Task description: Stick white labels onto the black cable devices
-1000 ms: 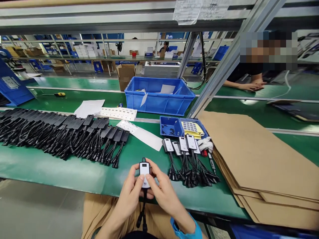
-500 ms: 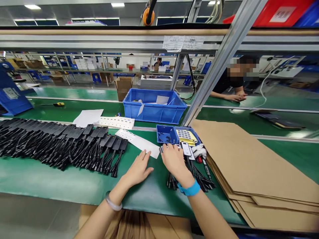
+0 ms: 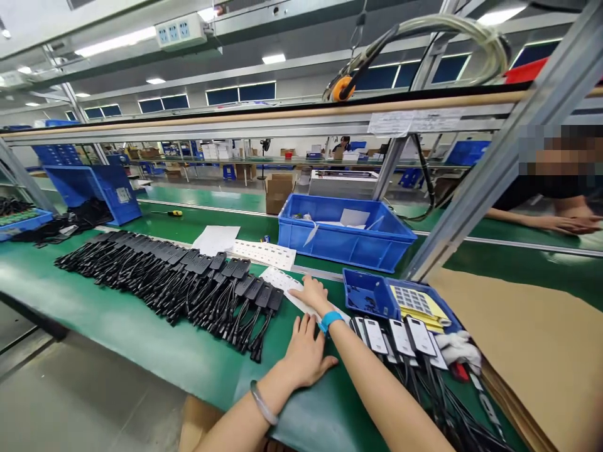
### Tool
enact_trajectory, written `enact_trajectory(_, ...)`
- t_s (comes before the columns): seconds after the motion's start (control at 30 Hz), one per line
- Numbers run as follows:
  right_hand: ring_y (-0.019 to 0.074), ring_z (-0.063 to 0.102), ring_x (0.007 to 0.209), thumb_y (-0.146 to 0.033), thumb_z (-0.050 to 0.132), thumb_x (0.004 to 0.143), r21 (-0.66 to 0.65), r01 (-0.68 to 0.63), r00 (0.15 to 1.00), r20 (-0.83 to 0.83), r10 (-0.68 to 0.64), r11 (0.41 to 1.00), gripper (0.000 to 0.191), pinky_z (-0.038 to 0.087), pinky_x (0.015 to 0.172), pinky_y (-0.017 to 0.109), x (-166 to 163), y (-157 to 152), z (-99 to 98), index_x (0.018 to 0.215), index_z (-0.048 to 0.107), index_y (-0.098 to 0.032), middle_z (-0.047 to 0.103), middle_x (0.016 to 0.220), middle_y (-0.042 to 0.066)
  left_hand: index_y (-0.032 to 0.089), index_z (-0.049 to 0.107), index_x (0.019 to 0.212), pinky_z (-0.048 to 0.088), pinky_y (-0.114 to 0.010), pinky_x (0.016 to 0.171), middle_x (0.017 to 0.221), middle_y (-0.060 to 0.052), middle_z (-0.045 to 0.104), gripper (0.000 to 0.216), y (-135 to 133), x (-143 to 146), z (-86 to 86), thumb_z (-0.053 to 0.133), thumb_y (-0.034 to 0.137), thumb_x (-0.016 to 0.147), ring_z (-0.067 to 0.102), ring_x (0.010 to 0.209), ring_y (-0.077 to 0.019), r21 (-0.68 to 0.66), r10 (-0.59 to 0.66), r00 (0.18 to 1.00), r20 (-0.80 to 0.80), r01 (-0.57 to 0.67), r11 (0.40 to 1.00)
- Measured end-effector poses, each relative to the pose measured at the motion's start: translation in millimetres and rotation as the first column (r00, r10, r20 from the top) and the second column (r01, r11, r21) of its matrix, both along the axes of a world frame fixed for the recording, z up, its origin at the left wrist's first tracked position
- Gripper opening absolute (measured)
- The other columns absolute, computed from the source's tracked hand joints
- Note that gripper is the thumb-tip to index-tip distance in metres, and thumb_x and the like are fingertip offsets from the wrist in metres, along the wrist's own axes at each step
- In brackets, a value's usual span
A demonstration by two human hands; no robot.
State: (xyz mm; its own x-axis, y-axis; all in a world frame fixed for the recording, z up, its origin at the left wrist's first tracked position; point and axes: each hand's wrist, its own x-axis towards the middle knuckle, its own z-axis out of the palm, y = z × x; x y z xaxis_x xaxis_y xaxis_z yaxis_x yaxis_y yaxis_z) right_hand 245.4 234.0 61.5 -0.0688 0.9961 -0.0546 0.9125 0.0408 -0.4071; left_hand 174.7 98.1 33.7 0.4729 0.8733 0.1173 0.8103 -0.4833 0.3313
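My left hand (image 3: 305, 353) rests on the green table with its fingers spread, holding nothing. Just beyond it, my right hand (image 3: 311, 294) reaches over a white label sheet (image 3: 279, 280), fingers apart and nothing visible in its grasp; its fingertips appear to touch the sheet. To the left of both hands lies a long row of black flat boxes with cables (image 3: 188, 267). Several similar boxes with white faces (image 3: 375, 336) lie beside my right forearm, their black cables trailing toward me.
Behind the hands stands a large blue bin (image 3: 346, 242). A small blue tray (image 3: 370, 295) sits near yellow label sheets (image 3: 417, 304). Cardboard sheets (image 3: 532, 333) are stacked at right, beside a slanting metal post (image 3: 499, 150). Across the bench, a person leans on their forearms.
My right hand has moved left from the white-faced boxes to the label sheet. My left hand stays open on the table. The view has swung left and up.
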Motion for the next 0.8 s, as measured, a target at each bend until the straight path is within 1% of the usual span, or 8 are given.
enact_trajectory(0.1, 0.0331, 0.056, 0.108, -0.044, 0.066, 0.081, 0.015, -0.011, 0.999, -0.035, 0.012, 1.000, 0.051, 0.039, 0.082, 0.039, 0.8, -0.7, -4.0, 0.119, 0.053, -0.012, 0.063, 0.113, 0.017, 0.007, 0.037, 0.140, 0.025, -0.056, 0.112, 0.150, -0.026, 0.029, 0.071, 1.4, -0.4, -1.6, 0.045, 0.056, 0.090, 0.023, 0.141, -0.0389, 0.017, 0.000, 1.000, -0.002, 0.000, 1.000)
enact_trajectory(0.2, 0.0277, 0.057, 0.106, -0.038, 0.061, 0.086, 0.062, -0.014, 0.997, -0.071, 0.018, 0.998, 0.037, 0.039, 0.080, 0.034, 1.9, -3.8, -5.0, 0.116, 0.057, -0.017, 0.064, 0.111, 0.012, 0.008, 0.038, 0.140, 0.025, -0.057, 0.111, 0.150, -0.026, 0.028, 0.068, 2.3, -0.4, -4.0, 0.045, 0.055, 0.090, 0.022, 0.141, -0.0396, 0.025, 0.000, 1.000, -0.004, 0.000, 1.000)
enact_trajectory(0.33, 0.0272, 0.055, 0.108, -0.025, 0.055, 0.088, 0.153, -0.014, 0.992, -0.118, 0.032, 0.988, 0.023, 0.038, 0.085, 0.035, 0.5, -9.4, -4.8, 0.107, 0.064, -0.017, 0.063, 0.111, 0.012, 0.010, 0.040, 0.140, 0.022, -0.056, 0.113, 0.151, -0.024, 0.028, 0.066, 2.9, -0.7, -6.9, 0.044, 0.054, 0.091, 0.020, 0.142, -0.0374, 0.050, -0.007, 1.000, 0.007, 0.006, 0.999)
enact_trajectory(0.47, 0.0264, 0.054, 0.104, -0.018, 0.051, 0.085, 0.262, -0.011, 0.969, -0.236, 0.076, 0.965, 0.016, 0.039, 0.087, 0.035, -1.8, -15.9, -0.7, 0.090, 0.066, -0.016, 0.063, 0.104, 0.012, 0.009, 0.046, 0.136, 0.020, -0.055, 0.114, 0.149, -0.023, 0.031, 0.063, 3.3, -0.6, -6.9, 0.043, 0.054, 0.091, 0.022, 0.141, -0.0372, 0.047, -0.010, 1.000, 0.012, 0.009, 0.999)
enact_trajectory(0.57, 0.0223, 0.058, 0.094, -0.020, 0.049, 0.085, 0.351, -0.017, 0.919, -0.364, 0.153, 0.936, 0.015, 0.043, 0.083, 0.032, -3.0, -22.3, 6.2, 0.082, 0.063, -0.017, 0.063, 0.096, 0.009, 0.009, 0.047, 0.134, 0.023, -0.055, 0.112, 0.146, -0.024, 0.036, 0.063, 2.8, -0.1, -5.9, 0.044, 0.055, 0.091, 0.028, 0.138, -0.0377, 0.059, 0.001, 1.000, 0.009, -0.002, 0.998)
enact_trajectory(0.67, 0.0208, 0.060, 0.085, -0.029, 0.047, 0.086, 0.415, 0.018, 0.847, -0.490, 0.207, 0.910, 0.019, 0.048, 0.075, 0.031, -2.7, -32.7, 15.8, 0.084, 0.061, -0.017, 0.065, 0.092, 0.009, 0.014, 0.048, 0.133, 0.026, -0.055, 0.111, 0.141, -0.020, 0.042, 0.060, 1.8, -0.4, -3.5, 0.048, 0.055, 0.088, 0.033, 0.134, -0.0359, 0.079, 0.001, 1.000, 0.010, -0.002, 0.997)
enact_trajectory(0.73, 0.0215, 0.061, 0.082, -0.037, 0.045, 0.087, 0.439, 0.045, 0.799, -0.555, 0.231, 0.897, 0.026, 0.050, 0.073, 0.032, -0.2, -42.5, 22.2, 0.087, 0.061, -0.017, 0.067, 0.091, 0.010, 0.018, 0.048, 0.132, 0.030, -0.050, 0.109, 0.138, -0.016, 0.045, 0.058, 2.3, -1.9, 0.0, 0.054, 0.053, 0.086, 0.038, 0.130, -0.0328, 0.092, 0.004, 1.000, 0.007, -0.004, 0.996)
enact_trajectory(0.8, 0.0227, 0.062, 0.082, -0.044, 0.044, 0.086, 0.450, 0.058, 0.762, -0.597, 0.251, 0.891, 0.032, 0.050, 0.074, 0.034, 5.6, -52.4, 26.1, 0.088, 0.061, -0.017, 0.068, 0.090, 0.010, 0.016, 0.046, 0.132, 0.039, -0.044, 0.103, 0.133, -0.015, 0.049, 0.057, 5.4, -5.6, 5.3, 0.059, 0.045, 0.085, 0.046, 0.122, -0.0297, 0.106, 0.071, 0.998, 0.000, -0.070, 0.992)
